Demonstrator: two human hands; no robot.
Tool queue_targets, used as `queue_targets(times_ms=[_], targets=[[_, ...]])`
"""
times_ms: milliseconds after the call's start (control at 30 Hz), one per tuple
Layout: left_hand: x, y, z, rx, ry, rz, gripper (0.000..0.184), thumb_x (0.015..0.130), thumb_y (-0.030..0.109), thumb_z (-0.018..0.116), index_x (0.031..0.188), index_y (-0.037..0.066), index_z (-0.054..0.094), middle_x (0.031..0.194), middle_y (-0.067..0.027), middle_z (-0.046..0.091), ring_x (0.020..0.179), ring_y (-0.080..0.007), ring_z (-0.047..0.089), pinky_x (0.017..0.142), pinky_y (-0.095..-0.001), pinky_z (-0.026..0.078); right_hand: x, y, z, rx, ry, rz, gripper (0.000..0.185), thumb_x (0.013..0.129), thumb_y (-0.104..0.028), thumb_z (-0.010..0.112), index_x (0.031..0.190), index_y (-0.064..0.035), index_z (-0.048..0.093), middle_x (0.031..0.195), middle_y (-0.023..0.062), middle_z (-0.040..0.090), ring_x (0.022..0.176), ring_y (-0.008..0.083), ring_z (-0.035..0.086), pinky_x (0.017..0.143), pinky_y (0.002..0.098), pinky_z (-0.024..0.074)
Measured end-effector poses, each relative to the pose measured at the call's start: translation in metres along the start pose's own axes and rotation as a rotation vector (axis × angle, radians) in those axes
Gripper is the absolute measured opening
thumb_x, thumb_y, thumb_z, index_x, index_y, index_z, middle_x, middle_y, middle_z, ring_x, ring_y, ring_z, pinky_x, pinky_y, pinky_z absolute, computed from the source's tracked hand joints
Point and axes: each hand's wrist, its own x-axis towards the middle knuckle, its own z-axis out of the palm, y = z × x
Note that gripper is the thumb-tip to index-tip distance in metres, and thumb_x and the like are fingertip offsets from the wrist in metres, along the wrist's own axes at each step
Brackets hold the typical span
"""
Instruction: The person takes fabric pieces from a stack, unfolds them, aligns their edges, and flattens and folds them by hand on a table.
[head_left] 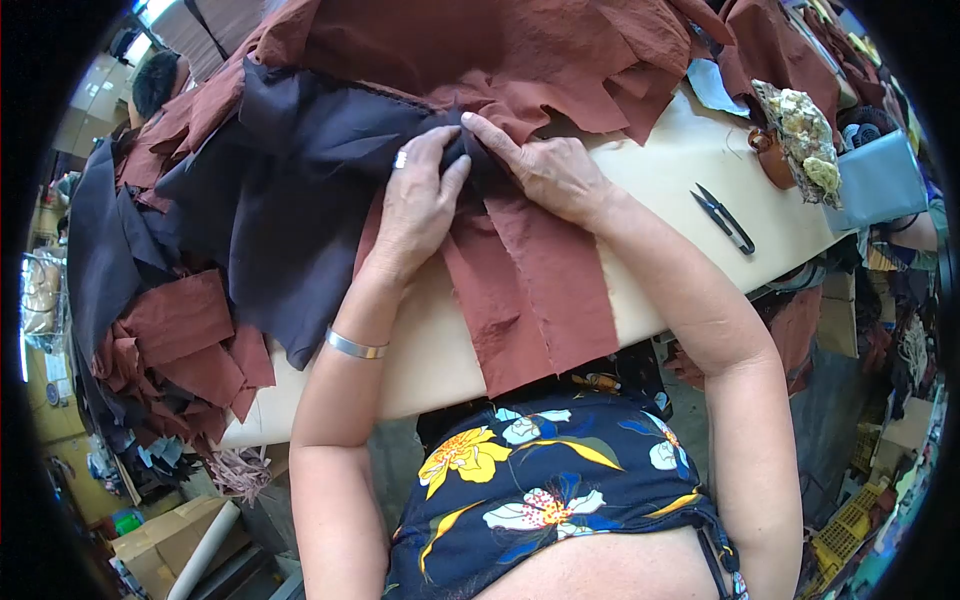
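Dark cloth [310,190]: draped over the left of the table [670,230], its edge reaching both hands. Left hand [413,200]: fingers pinched on that edge, seemingly to steady it. Right hand [562,175]: index finger laid against the cloth, thumb hidden, grip cannot be told. Reddish-brown strips [535,290]: running toward the wearer, upper ends covered, any join unseen. Snips [724,218]: on the table's right, presumably for easy reach.
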Motion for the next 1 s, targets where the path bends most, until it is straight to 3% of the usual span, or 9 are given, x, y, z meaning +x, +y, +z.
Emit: queue_targets(times_ms=[67,133,400,533,733,800,867,933,1000], targets=[[-0.008,-0.007,0.010,0.323,-0.085,0.105,0.053,0.088,0.032,0.053,0.133,0.007,0.038,0.139,-0.0154,0.037,0.131,-0.0351,0.028,0.109,-0.0450,0.019,0.003,0.005,-0.003,-0.009,-0.014,0.010,0.065,0.082,-0.008,0.045,0.142,-0.0189,0.023,0.067,0.0120,0.062,0.054,0.0261,0.062,0.046,0.0389,0.0509],[-0.013,-0.008,0.011,0.427,-0.170,0.117,0.069,0.085,0.045,0.054,0.140,0.010,0.030,0.145,-0.0133,0.029,0.135,-0.0338,0.022,0.110,-0.0507,0.011,0.007,0.016,-0.002,-0.006,-0.010,0.054,0.066,0.084,-0.006,0.045,0.143,-0.0234,0.021,0.061,0.0133,0.061,0.053,0.0278,0.061,0.048,0.0394,0.0497],[-0.015,0.000,-0.001,0.445,-0.287,0.026,0.093,0.072,0.059,0.061,0.144,0.013,0.023,0.148,-0.0097,0.024,0.137,-0.0328,0.018,0.109,-0.0561,0.005,-0.004,-0.005,-0.025,0.060,-0.033,0.416,0.074,0.080,-0.011,0.058,0.143,-0.0221,0.019,0.072,0.0195,0.062,0.064,0.0355,0.062,0.056,0.0462,0.0489],[-0.014,0.002,-0.006,0.405,-0.329,0.003,0.091,0.073,0.058,0.061,0.144,0.015,0.023,0.149,-0.0083,0.022,0.138,-0.0333,0.016,0.109,-0.0562,0.003,-0.008,0.015,-0.010,-0.085,0.072,0.178,0.067,0.081,-0.004,0.047,0.142,-0.0178,0.025,0.060,0.0130,0.060,0.051,0.0275,0.061,0.047,0.0384,0.0506],[-0.022,-0.005,-0.008,0.377,-0.028,0.096,0.050,0.080,0.038,0.061,0.123,0.014,0.051,0.135,-0.0075,0.042,0.130,-0.0312,0.031,0.105,-0.0516,0.020,0.011,0.011,-0.021,0.142,0.017,0.506,0.079,0.075,-0.009,0.059,0.142,-0.0214,0.019,0.070,0.0222,0.061,0.067,0.0389,0.061,0.064,0.0487,0.0479],[-0.031,0.010,-0.009,0.422,0.047,0.316,0.027,0.076,0.021,0.060,0.102,0.011,0.059,0.116,-0.0045,0.052,0.115,-0.0261,0.045,0.095,-0.0434,0.033,0.014,0.008,-0.019,0.158,0.035,0.554,0.080,0.075,-0.010,0.060,0.142,-0.0214,0.018,0.070,0.0228,0.061,0.069,0.0394,0.061,0.067,0.0493,0.0476],[-0.041,0.012,-0.007,0.518,-0.028,0.491,0.025,0.073,0.016,0.058,0.097,0.010,0.060,0.110,-0.0039,0.054,0.108,-0.0240,0.050,0.091,-0.0390,0.037,0.012,0.009,-0.004,0.002,0.079,0.450,0.078,0.075,-0.008,0.056,0.143,-0.0209,0.019,0.065,0.0184,0.060,0.059,0.0352,0.061,0.056,0.0452,0.0489],[-0.038,0.017,0.001,0.297,-0.135,0.482,0.024,0.072,0.006,0.061,0.096,0.006,0.059,0.104,-0.0083,0.054,0.099,-0.0275,0.054,0.090,-0.0398,0.041,0.013,0.008,0.004,-0.215,0.042,0.389,0.076,0.076,-0.009,0.053,0.143,-0.0183,0.021,0.062,0.0132,0.061,0.052,0.0299,0.061,0.048,0.0406,0.0499],[-0.041,0.021,0.004,0.180,-0.272,0.120,0.031,0.078,0.009,0.059,0.108,0.004,0.055,0.112,-0.0140,0.052,0.106,-0.0327,0.051,0.094,-0.0424,0.039,0.012,0.014,0.008,-0.166,0.103,0.281,0.076,0.075,-0.008,0.052,0.143,-0.0184,0.021,0.060,0.0115,0.060,0.048,0.0265,0.060,0.042,0.0378,0.0484]])
